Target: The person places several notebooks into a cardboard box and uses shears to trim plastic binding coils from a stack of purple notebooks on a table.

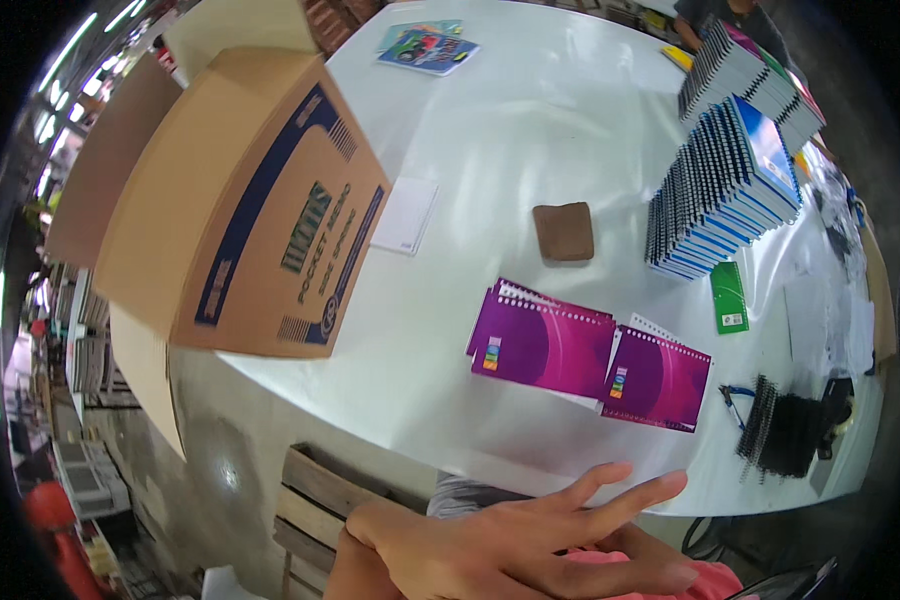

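My left hand [510,535] is at the lower middle, below the table's near edge, fingers spread and pointing right. Nothing shows in its grasp. My right hand cannot be made out apart from it. Nearest on the white table [450,420] lie two sets of purple notebook covers [545,345] with punched holes along their upper edges and white sheets showing behind. The right-hand set [660,380] meets or slightly overlaps the other. No coil shows in their holes. Beyond them sits a brown, squarish block [564,232].
A large open cardboard box [260,210] stands left, beside a white pad [406,215]. Stacked blue spiral notebooks [720,190] rise at right, near a green notebook [729,298], blue-handled pliers [738,392] and black coils [785,430]. Colourful books [428,50] lie far off. Another person [745,20] is beyond.
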Motion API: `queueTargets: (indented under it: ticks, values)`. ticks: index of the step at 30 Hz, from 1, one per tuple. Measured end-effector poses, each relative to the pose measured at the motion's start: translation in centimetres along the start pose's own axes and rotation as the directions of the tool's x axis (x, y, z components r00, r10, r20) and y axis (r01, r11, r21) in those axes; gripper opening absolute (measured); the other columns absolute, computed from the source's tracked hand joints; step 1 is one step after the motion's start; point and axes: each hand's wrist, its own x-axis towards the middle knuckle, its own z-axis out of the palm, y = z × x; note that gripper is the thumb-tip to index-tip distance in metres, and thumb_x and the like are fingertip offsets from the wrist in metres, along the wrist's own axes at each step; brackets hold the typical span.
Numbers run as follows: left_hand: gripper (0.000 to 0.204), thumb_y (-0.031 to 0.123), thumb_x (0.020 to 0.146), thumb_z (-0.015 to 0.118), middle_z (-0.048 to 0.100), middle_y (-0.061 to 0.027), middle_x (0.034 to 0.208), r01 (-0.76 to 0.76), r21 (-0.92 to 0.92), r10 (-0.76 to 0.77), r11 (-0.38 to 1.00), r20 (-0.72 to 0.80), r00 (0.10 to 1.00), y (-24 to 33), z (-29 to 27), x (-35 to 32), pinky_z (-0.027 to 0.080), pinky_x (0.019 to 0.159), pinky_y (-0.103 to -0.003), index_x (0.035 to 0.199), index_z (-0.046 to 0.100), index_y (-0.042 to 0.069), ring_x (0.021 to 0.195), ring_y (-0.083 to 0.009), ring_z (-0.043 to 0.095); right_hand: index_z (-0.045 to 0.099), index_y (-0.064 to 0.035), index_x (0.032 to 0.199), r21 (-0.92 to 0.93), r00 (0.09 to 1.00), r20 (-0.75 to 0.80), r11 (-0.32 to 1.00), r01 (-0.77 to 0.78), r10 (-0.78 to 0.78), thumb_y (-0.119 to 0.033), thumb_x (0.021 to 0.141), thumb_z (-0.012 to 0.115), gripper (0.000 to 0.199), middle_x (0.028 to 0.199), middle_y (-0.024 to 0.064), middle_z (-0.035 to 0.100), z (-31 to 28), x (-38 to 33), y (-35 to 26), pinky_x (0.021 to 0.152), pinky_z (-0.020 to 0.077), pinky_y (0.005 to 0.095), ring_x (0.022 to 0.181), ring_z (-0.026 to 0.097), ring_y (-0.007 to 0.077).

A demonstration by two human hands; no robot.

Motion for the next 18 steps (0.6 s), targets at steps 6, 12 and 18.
queueTargets:
  ticks: [6, 12, 18]
  values:
    - [0.033, 0.019, 0.093, 0.057, 0.051, -0.0274, 0.134, 0.284, -0.048, -0.278, 0.958, 0.101, 0.955, 4.7, 1.3, -1.9, 0.007, 0.109, -0.069, 0.115, 0.065, -0.006, 0.138, -0.0571, 0.02, 0.06, 0.0026, 0.105, -0.057, 0.994, -0.065, 0.995, 0.082, -0.086, -0.017, 0.088, 0.052, 0.028, 0.105, 0.024, 0.062, 1.3, 0.5, 0.7, 0.088, 0.0437, 0.0501, 0.101, 0.059, 0.0403]
    - [0.036, 0.022, 0.098, 0.053, 0.048, -0.0276, 0.139, 0.079, -0.236, -0.091, 0.969, -0.04, 0.995, 7.5, 5.8, -5.1, 0.02, 0.105, -0.072, 0.132, 0.059, 0.013, 0.133, -0.0535, 0.034, 0.061, 0.0029, 0.105, -0.114, 0.978, -0.154, 0.986, 0.126, -0.142, -0.018, 0.089, 0.05, 0.029, 0.106, 0.0246, 0.063, 2.0, -0.6, -0.1, 0.089, 0.0443, 0.0506, 0.101, 0.059, 0.0411]
    - [0.065, 0.005, 0.087, 0.061, 0.032, -0.0216, 0.152, 0.687, 0.206, -0.415, 0.696, -0.666, 0.62, 6.9, 0.2, -12.6, 0.019, 0.117, -0.04, 0.146, 0.036, 0.001, 0.143, -0.0312, 0.028, 0.062, -0.0022, 0.11, -0.02, 0.935, 0.151, 0.945, 0.326, -0.319, -0.029, 0.094, 0.055, 0.032, 0.105, 0.0179, 0.065, -2.9, -9.9, -2.4, 0.088, 0.0485, 0.0403, 0.1, 0.062, 0.0322]
